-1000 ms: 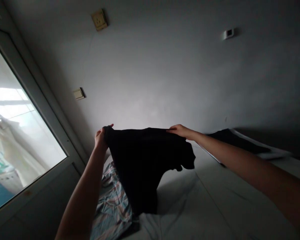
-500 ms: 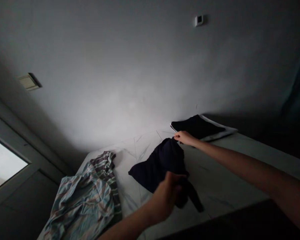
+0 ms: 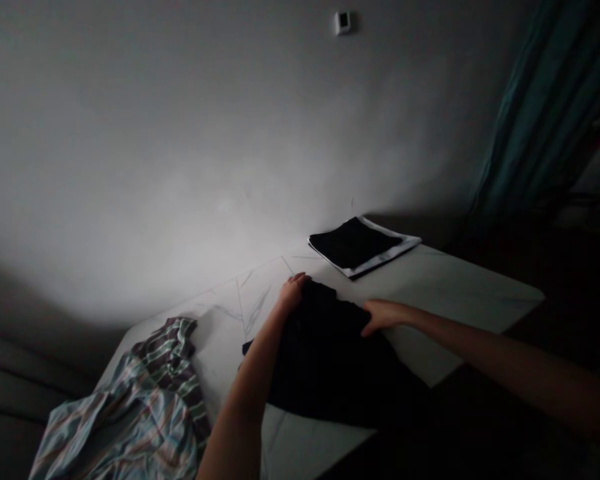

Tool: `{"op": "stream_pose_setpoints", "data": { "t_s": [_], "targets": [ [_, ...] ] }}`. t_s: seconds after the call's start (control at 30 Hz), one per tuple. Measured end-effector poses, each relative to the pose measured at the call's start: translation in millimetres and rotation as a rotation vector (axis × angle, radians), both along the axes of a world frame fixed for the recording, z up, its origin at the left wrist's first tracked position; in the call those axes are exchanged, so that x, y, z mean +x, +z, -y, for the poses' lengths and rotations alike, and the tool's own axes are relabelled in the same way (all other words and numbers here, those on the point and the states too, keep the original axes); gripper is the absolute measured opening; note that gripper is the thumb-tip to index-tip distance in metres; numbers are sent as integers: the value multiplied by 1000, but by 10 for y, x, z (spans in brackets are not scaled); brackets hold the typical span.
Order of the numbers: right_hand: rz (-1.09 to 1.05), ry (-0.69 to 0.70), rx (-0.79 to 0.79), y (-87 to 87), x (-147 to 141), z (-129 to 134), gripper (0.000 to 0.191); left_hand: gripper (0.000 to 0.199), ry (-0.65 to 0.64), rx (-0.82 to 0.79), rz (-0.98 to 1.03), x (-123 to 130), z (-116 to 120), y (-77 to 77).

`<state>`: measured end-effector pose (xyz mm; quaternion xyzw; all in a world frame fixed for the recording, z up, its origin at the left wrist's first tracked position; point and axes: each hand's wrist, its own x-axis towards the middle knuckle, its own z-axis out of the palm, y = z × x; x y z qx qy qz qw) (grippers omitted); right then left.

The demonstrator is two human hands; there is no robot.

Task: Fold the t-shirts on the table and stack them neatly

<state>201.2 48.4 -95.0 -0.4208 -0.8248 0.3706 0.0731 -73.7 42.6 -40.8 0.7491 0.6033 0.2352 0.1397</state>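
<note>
A dark garment [image 3: 330, 363], black or deep navy, is spread over the marble-patterned table [image 3: 230, 303] and reaches its near edge. Its exact kind is hard to make out in the dim light. At the garment's far left corner, my left hand [image 3: 293, 292] has its fingers closed on the cloth. My right hand [image 3: 383, 315] grips the right edge, thumb toward me and fingertips partly hidden by the fabric. Beyond the hands, a flat folded stack of black and white cloth [image 3: 357, 245] lies close to the wall.
Crumpled plaid shirt [image 3: 130, 427] and striped cloth [image 3: 173, 350] lie at the table's left end. A grey wall [image 3: 205, 133] with a small white device [image 3: 343, 23] rises behind the table. A teal curtain [image 3: 535, 100] hangs at the right.
The dark garment has gone from bunched up to spread wider toward me. My left hand has moved to its far edge, my right hand to its right side. The view has turned right.
</note>
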Motion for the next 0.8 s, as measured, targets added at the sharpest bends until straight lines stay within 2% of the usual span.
{"op": "stream_pose_setpoints", "data": {
  "t_s": [0.1, 0.17, 0.23, 0.3, 0.37, 0.4, 0.5, 0.63, 0.7, 0.8],
  "targets": [
    [-135, 51, -176, 3, 35, 91, 25, 42, -124, -35, -38, 140, -226, -64],
    [-340, -3, -206, 26, 42, 92, 32, 36, -181, -85, -57, 184, -310, -98],
    [-486, -119, -109, 74, 51, 17, 37, 29, -188, -124, -101, 130, -358, -103],
    [-527, -272, 88, 161, 61, -128, 32, 23, -149, -125, -150, -40, -372, -51],
    [-528, -394, 284, 302, 58, -309, 27, 18, -99, -97, -188, -311, -346, 80],
    [-533, -413, 365, 397, 49, -398, 26, 15, -74, -74, -199, -472, -317, 177],
    [-552, -324, 558, 767, -15, -587, 22, 7, 23, 21, -212, -966, -157, 562],
    [-517, -115, 775, 1317, -171, -578, 17, 5, 106, 409, -84, -1411, 256, 1080],
    [-543, 39, 846, 1526, -267, -498, 19, 7, 108, 541, 8, -1507, 511, 1243],
    [-611, 246, 823, 1713, -427, -368, 26, 11, 194, 538, 84, -1585, 837, 1346]
  ]
}}
